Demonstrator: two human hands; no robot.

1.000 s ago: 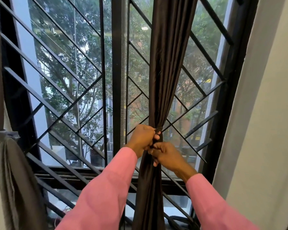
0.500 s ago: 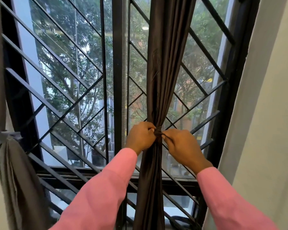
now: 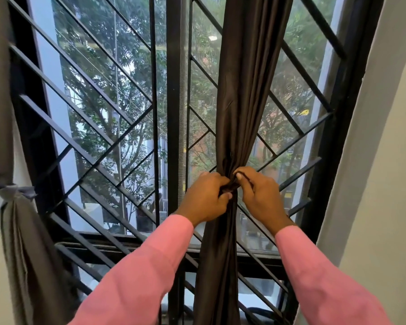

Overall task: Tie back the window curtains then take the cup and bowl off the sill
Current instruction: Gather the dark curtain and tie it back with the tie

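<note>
Both hands clenched at the waist of the dark curtain [image 3: 244,95]: left hand [image 3: 206,198] fisted on the gathered cloth from the left, apparently to keep the bundle cinched; right hand [image 3: 259,195] pinching a thin dark tie [image 3: 246,178] at the same spot, probably drawing it tight; the two hands nearly touch.
Dark curtain: hangs right of the window's centre post [image 3: 174,90], bunched into a narrow column at the hands, so the panes either side stay uncovered.
Grey curtain [image 3: 17,242]: far left edge, already bound with a grey band [image 3: 12,190] and held off the glass.
Window grille [image 3: 99,146]: black diagonal bars behind both curtains.
Sleeves: pink, both forearms raised to the knot.
Cup, bowl, sill: not in view; that part of the task is judged still to come.
</note>
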